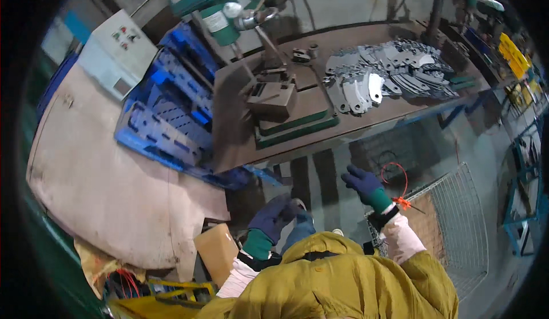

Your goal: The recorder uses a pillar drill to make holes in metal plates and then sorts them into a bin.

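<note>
My left hand [271,218], in a dark blue glove with a green cuff, hangs low in front of me with nothing seen in it; its fingers look loosely stretched. My right hand [364,185], gloved alike, is held out below the bench's front edge, fingers apart and empty. Beyond both hands a green drill press [220,24] stands on a brown workbench [366,123]. A block-shaped metal fixture [273,100] sits on its green base. To the right of the base, flat grey curved metal plates [357,93] with holes lie heaped.
A wire basket [466,227] with cardboard inside stands at my right, a red cable loop [407,176] at its corner. Blue plastic pallets [166,130] lean left of the bench, beside a grey control box [117,53] and a wooden board [108,176]. A cardboard box [216,253] sits lower left.
</note>
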`<control>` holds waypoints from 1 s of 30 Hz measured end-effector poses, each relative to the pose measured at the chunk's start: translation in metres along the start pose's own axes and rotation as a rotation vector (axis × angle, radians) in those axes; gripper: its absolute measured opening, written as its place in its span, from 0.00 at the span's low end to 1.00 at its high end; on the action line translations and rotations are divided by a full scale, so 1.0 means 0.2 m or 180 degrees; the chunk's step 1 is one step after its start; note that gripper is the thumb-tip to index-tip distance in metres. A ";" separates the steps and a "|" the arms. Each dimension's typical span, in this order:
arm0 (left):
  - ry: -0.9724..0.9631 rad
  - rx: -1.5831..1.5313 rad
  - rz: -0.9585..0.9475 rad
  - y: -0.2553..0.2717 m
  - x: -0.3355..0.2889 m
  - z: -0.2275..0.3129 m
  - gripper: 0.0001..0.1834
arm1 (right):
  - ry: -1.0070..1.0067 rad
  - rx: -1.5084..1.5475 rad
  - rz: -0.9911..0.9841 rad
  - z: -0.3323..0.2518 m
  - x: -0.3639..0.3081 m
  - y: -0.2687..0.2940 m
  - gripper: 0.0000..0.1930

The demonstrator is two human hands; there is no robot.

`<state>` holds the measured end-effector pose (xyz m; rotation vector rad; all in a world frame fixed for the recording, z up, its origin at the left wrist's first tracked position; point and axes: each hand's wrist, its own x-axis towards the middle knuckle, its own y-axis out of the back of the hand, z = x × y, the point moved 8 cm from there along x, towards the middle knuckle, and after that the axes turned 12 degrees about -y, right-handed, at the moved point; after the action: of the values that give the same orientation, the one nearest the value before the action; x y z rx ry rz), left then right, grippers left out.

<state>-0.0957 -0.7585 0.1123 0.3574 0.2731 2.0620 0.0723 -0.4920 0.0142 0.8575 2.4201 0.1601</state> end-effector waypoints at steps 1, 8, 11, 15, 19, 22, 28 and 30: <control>-0.0177 0.0454 -0.0239 0.01 0.08 0.01 0.22 | -0.0036 -0.0209 0.0191 0.02 0.09 0.03 0.36; -0.0234 -0.0613 -0.0201 0.15 0.55 -0.16 0.23 | -0.0552 -0.1370 0.1343 -0.24 0.62 0.32 0.43; 0.0123 -0.0718 0.0008 0.36 0.68 -0.55 0.22 | -0.0810 -0.1571 0.2000 -0.26 0.80 0.44 0.46; 0.0085 0.0652 -0.0022 0.60 0.84 -0.48 0.23 | -0.1176 -0.1608 0.2366 -0.42 0.91 0.46 0.48; -0.0427 0.0575 -0.0003 0.79 0.83 -0.91 0.27 | -0.1223 -0.1743 0.2677 -0.47 1.02 0.50 0.49; -0.1217 0.2098 -0.0372 0.80 0.86 -0.89 0.29 | -0.1340 -0.2019 0.2680 -0.44 1.12 0.53 0.48; 0.0815 -0.0934 0.1105 0.80 0.85 -1.08 0.21 | -0.1311 -0.1869 0.2791 -0.33 1.39 0.61 0.41; 0.1182 -0.2155 0.1386 0.68 0.88 -1.21 0.16 | -0.1182 -0.1844 0.3076 -0.23 1.39 0.73 0.32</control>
<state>-0.3745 -0.6829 -0.0426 -0.4187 -0.3173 2.4893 -0.0512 -0.2034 -0.0366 1.5081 1.3287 0.9091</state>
